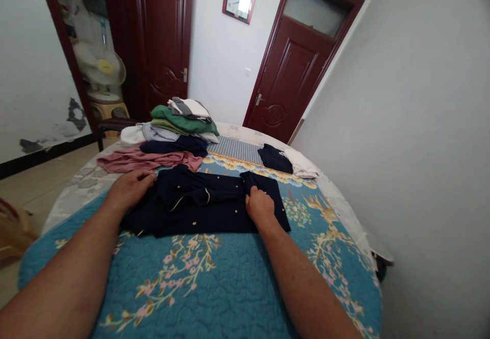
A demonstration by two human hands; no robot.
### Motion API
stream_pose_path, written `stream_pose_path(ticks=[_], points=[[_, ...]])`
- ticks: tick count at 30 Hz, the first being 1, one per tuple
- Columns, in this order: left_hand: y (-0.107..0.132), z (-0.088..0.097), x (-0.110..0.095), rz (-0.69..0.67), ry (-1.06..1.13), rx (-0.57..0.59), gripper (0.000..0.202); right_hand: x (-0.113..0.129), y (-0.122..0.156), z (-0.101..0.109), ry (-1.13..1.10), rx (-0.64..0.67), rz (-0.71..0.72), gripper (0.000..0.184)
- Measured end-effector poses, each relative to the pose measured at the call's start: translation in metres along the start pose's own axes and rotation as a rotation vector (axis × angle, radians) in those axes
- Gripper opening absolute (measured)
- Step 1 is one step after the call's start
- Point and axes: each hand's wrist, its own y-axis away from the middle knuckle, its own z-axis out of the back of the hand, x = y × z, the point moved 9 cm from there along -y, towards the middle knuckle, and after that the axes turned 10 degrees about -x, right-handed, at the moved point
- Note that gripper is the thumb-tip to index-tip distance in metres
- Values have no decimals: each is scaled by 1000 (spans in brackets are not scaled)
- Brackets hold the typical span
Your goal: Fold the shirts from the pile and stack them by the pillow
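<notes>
A dark navy shirt (224, 222) with small pale motifs and cream piping lies lengthwise across the blue floral quilted cover (245, 288). Its right end is partly folded over on itself, and the middle looks loosely bunched. My left hand (132, 188) is at the shirt's left end, fingers curled on the fabric; its fingertips are partly hidden. On the right, my right hand (260, 206) is closed, gripping the cloth at the edge of the folded-over part.
Beyond the shirt sits a clothes pile with a pink garment (149, 160), a green garment (187, 123) and a striped one (189, 107). Farther right lie a folded navy garment (276, 158) and a folded white garment (300, 164). A wall (413, 99) borders the right side.
</notes>
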Motion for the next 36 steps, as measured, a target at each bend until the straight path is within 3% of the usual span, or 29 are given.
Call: stream_pose_path(ticks=[8, 11, 14, 16, 17, 19, 22, 25, 28, 30, 33, 36], points=[[-6, -5, 6, 33, -9, 30, 52, -5, -3, 5, -20, -2, -12, 36], [-3, 10, -1, 31, -58, -76, 51, -2, 1, 9, -44, -33, 1, 36], [15, 44, -31, -47, -105, -359, 47, -2, 11, 15, -207, -16, 83, 38], [36, 54, -69, -174, -67, -476, 43, -11, 18, 18, -423, 83, 130, 39], [48, 51, -94, -273, -32, -480, 41, -20, 20, 21, -516, 117, 126, 40], [76, 27, -149, -496, 29, -369, 38, -53, 17, 30, -583, 66, 54, 42], [126, -42, -226, -781, 77, -39, 38, -104, 8, 45, -435, -195, -54, 38], [172, -112, -274, -998, 39, 161, 49, -110, 7, 35, -324, -301, 84, 43], [192, -172, -274, -1003, -108, 305, 67, -97, 13, 6, -282, -256, 238, 51], [196, -191, -261, -964, -167, 339, 74, -93, 15, -13, -249, -178, 250, 56], [198, -197, -245, -929, -189, 356, 75, -92, 9, -29, -213, -87, 227, 64], [199, -194, -242, -915, -186, 380, 76, -94, -5, -32, -197, -55, 187, 66]])
